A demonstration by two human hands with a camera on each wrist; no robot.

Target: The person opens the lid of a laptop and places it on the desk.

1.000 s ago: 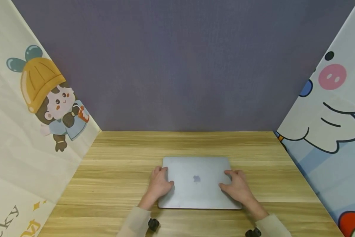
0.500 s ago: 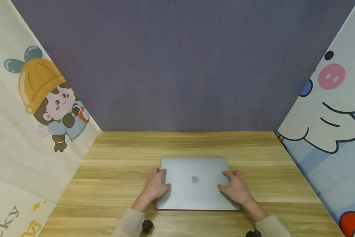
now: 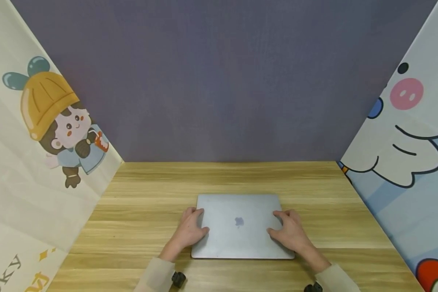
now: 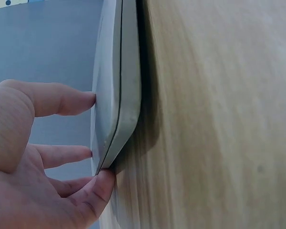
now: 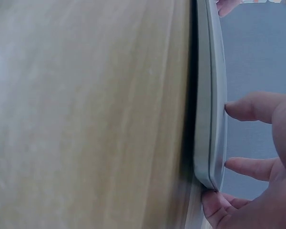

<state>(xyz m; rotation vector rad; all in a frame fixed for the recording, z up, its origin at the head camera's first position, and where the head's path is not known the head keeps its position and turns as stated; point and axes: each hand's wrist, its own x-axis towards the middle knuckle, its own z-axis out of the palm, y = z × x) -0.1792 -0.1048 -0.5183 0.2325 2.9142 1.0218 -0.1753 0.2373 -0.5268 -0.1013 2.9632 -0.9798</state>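
**Technician:** State the position of the laptop [image 3: 240, 241].

**Inspector:** The unit lies flat and closed on the wood-grain table [image 3: 149, 190], centred from side to side, with its lid uppermost. A dark apple-shaped logo [image 3: 239, 222] marks the middle of the lid. In both wrist views a dark band of shadow runs along the lower side of the casing.

**Technician:** State the condition of the left grip [image 3: 190, 232].

**Inspector:** Engaged. It grasps the left side of the laptop. Thumb [image 4: 71, 101] and one finger bear on the lid; another fingertip [image 4: 106, 181] bears against the rim near the corner.

**Technician:** And the right grip [image 3: 291, 232]?

**Inspector:** Likewise engaged, at the right side. Two fingertips touch the lid, and a further fingertip [image 5: 210, 202] presses the rim at the corner. The two grips face each other across the casing.

**Technician:** List the surrounding items.

**Inspector:** Each arm wears a light sleeve [image 3: 154, 273] and a small black device [image 3: 178, 280] at the wrist. A dark grey-blue panel [image 3: 229, 81] stands behind the table. The left-hand sheet [image 3: 18, 194] carries a cartoon figure [image 3: 52, 109] in a yellow hat; the right-hand sheet [image 3: 423, 202] carries a white character with a pink snout [image 3: 406, 94].
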